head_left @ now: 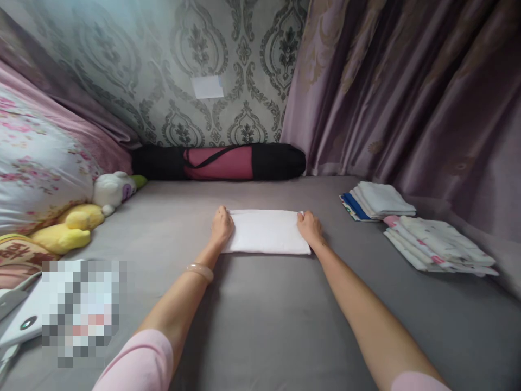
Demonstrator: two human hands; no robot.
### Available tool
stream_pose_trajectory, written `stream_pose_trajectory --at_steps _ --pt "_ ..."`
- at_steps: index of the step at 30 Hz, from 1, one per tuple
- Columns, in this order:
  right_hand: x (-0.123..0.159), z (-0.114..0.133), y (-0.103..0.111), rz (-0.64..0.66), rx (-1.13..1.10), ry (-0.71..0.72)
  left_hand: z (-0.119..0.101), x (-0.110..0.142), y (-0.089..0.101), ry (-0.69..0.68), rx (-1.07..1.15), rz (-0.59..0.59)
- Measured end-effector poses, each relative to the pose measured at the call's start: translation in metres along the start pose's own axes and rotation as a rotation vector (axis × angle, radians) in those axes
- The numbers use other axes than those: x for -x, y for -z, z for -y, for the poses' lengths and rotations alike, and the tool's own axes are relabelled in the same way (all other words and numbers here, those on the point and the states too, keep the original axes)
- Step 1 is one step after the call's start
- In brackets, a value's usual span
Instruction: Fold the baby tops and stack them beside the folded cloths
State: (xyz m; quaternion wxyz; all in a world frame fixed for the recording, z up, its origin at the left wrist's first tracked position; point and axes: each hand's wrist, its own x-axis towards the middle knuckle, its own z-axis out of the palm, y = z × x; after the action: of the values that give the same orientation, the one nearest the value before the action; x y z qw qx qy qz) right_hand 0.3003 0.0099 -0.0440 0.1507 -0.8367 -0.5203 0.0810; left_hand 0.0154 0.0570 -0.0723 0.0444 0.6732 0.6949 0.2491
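A white folded cloth [266, 232] lies flat as a wide rectangle in the middle of the grey bed sheet [260, 315]. My left hand [222, 225] is closed on its left edge near the far corner, and a pale bangle circles that wrist. At the opposite end, my right hand [311, 227] grips the far right corner with fingers curled round it. Both arms reach straight forward, and the cloth rests on the sheet between the hands. Some of the fingertips are hidden behind the cloth's edges.
To the right sit two stacks of folded cloths, a farther stack [380, 201] and a nearer stack [439, 244]. A black and maroon long bag [220, 162] lies along the wall. Plush toys [67, 228], a floral pillow [40, 163] and a white device [44, 304] are at left.
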Motion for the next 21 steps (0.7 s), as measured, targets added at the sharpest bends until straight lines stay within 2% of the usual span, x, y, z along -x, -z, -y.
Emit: stream_pose_trajectory --at_steps 13,19,21 --pt "-0.008 0.001 0.0 0.008 -0.05 -0.066 -0.013 0.001 0.016 0.143 -0.063 0.077" --pt "-0.009 0.006 0.003 0.062 -0.033 -0.121 -0.014 -0.001 0.018 0.255 -0.042 0.077" --pt "-0.01 0.007 0.006 0.08 -0.033 -0.114 -0.011 -0.005 0.018 0.276 0.006 0.11"
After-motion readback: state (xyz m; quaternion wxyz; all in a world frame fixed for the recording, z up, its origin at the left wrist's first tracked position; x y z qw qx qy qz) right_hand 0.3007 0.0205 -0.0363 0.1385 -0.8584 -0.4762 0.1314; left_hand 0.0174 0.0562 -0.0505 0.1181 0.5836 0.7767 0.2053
